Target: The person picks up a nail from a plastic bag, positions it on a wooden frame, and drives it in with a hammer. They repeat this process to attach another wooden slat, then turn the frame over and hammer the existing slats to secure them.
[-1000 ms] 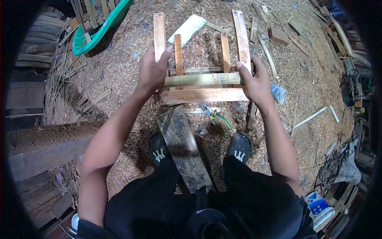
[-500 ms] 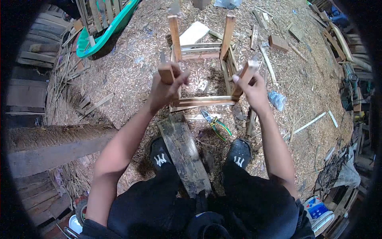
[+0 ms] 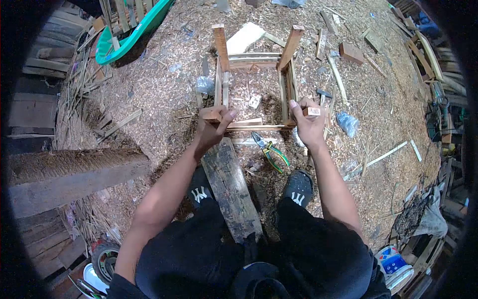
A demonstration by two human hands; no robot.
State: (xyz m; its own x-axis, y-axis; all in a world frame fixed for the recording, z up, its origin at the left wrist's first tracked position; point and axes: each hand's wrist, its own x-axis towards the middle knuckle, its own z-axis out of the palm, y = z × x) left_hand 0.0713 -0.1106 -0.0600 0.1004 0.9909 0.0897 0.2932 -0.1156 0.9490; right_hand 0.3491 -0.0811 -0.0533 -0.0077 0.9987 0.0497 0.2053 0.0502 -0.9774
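The left hand [image 3: 209, 130] has its fingers curled shut round the left near leg [image 3: 213, 116] of the frame [image 3: 255, 64], the thumb pressed along its inner side. The right hand [image 3: 310, 130] grips the right near leg [image 3: 312, 111] the same way (its end grain shows pale above the fingers). The frame lies between the two sets of fingers and stretches beyond them, its far legs [image 3: 220, 47] pointing up. Its near rail [image 3: 259, 128] runs low between the hands.

Just on the body side of that rail, between the fingers, are the pliers [image 3: 269, 151] (green and yellow handles), on the chip-strewn floor [image 3: 164, 84]. The plank [image 3: 231, 189] lies bodyward of the left fingers. Right of the right fingers is blue plastic [image 3: 347, 124]; well beyond the hands, a white sheet [image 3: 246, 38] lies past the frame.
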